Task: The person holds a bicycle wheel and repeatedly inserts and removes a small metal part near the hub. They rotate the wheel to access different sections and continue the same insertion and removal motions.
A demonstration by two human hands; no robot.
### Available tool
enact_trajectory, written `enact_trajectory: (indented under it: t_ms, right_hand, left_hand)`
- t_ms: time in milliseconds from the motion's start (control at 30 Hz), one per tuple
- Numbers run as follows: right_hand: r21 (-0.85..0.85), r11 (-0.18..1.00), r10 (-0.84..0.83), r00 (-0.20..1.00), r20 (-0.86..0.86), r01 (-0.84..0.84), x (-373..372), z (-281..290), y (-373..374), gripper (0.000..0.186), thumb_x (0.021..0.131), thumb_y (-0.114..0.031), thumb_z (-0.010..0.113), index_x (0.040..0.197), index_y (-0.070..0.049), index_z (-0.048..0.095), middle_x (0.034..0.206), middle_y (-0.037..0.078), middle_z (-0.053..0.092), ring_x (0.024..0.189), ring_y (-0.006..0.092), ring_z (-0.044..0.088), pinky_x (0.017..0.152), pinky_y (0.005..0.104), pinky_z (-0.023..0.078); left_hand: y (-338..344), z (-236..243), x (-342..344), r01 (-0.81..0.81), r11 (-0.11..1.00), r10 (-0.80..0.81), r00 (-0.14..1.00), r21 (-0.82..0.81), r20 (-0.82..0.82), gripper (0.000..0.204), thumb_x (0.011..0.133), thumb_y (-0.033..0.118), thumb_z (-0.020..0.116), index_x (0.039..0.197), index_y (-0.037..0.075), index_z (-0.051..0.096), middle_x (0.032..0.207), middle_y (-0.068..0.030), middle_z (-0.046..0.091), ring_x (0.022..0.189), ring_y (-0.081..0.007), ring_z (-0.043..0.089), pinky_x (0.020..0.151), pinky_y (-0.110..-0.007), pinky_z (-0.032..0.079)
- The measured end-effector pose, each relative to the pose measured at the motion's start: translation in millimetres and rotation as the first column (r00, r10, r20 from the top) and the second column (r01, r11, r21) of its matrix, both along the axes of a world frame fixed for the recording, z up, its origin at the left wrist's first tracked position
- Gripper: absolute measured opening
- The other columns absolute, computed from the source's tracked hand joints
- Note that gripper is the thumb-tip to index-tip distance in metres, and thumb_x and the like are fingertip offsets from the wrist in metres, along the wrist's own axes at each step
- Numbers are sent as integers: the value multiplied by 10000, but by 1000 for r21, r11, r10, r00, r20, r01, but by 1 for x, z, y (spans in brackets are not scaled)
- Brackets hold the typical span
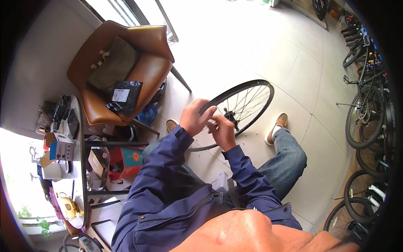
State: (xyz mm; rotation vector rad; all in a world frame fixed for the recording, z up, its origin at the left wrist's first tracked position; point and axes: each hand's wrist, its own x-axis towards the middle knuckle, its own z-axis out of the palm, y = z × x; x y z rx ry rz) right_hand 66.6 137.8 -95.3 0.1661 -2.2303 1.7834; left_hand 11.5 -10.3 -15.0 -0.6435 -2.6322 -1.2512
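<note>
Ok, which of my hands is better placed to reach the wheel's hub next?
Probably your right hand: it sits closer to the hub, while your left hand is farther off, gripping the rim.

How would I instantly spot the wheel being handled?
On the pale tiled floor, find the person's two tan shoes. Between them, the left hand holds a dark-rimmed spoked wheel, apart from the bicycles crowded along the right.
</note>
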Motion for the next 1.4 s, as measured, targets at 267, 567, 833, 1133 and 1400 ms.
enact_trajectory:
  t_ms: [267, 567, 833, 1133, 1400]
  right_hand:
    - [-291, 949, -126, 992, 9, 123, -9, 11, 18, 219, 1100, -156, 742, 1257, -4, 725, 1051, 53, 780, 689, 120, 718, 611, 263, 568]
    - [-744, 667, 121, 981, 152, 33, -8, -8, 12, 206, 1129, -301, 718, 1205, -109, 722, 785, -33, 677, 623, 12, 590, 480, 178, 393]
    - [-782, 614, 269, 960, 74, -112, -9, -16, 11, 309, 1147, -397, 663, 1298, -130, 699, 848, -46, 680, 626, -4, 559, 483, 177, 381]
    - [-827, 537, 351, 936, 40, -167, -8, -21, 9, 430, 1115, -439, 700, 1415, -132, 666, 937, -45, 698, 656, 3, 538, 510, 178, 390]
    - [-804, 555, 367, 930, 9, -212, -7, -21, 7, 433, 1111, -436, 705, 1411, -128, 655, 951, -47, 689, 656, -4, 522, 522, 184, 394]
  left_hand:
    - [3, -1, 9, 65, 998, -65, 998, 23, -2, 387, 1021, 366, 818, 1174, 17, 752, 1069, -195, 770, 958, -414, 763, 836, -445, 610]
    - [6, 5, 15, 77, 997, -77, 996, 2, -39, 361, 985, 338, 854, 1167, 49, 735, 1056, -158, 747, 935, -365, 763, 813, -426, 612]
    - [9, 7, 18, 84, 996, -81, 994, 38, -78, 360, 964, 296, 868, 1201, 61, 733, 1162, -160, 716, 976, -377, 757, 839, -442, 620]
    - [10, 8, 14, 123, 992, -122, 968, -10, -218, 348, 967, 208, 871, 1226, 23, 732, 1196, -168, 719, 936, -296, 788, 829, -374, 655]
    - [10, 10, 17, 105, 994, -101, 982, 14, -161, 341, 936, 238, 873, 1206, 78, 740, 1176, -138, 745, 1036, -367, 754, 869, -436, 626]
